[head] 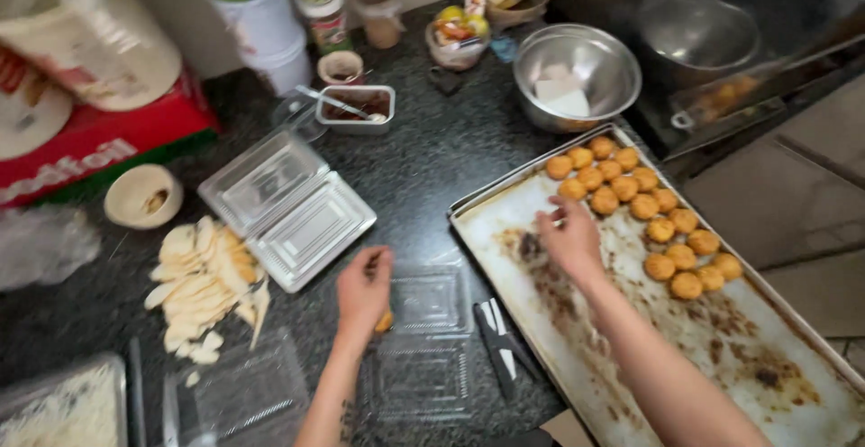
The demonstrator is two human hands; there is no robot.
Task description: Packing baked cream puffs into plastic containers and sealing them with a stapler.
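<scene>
Golden piece [385, 322] half-hidden under left hand [363, 287]

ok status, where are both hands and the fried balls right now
Left hand closed on one fried ball over clear container. Right hand reaching over baking tray toward ball cluster. Nothing between.
</scene>
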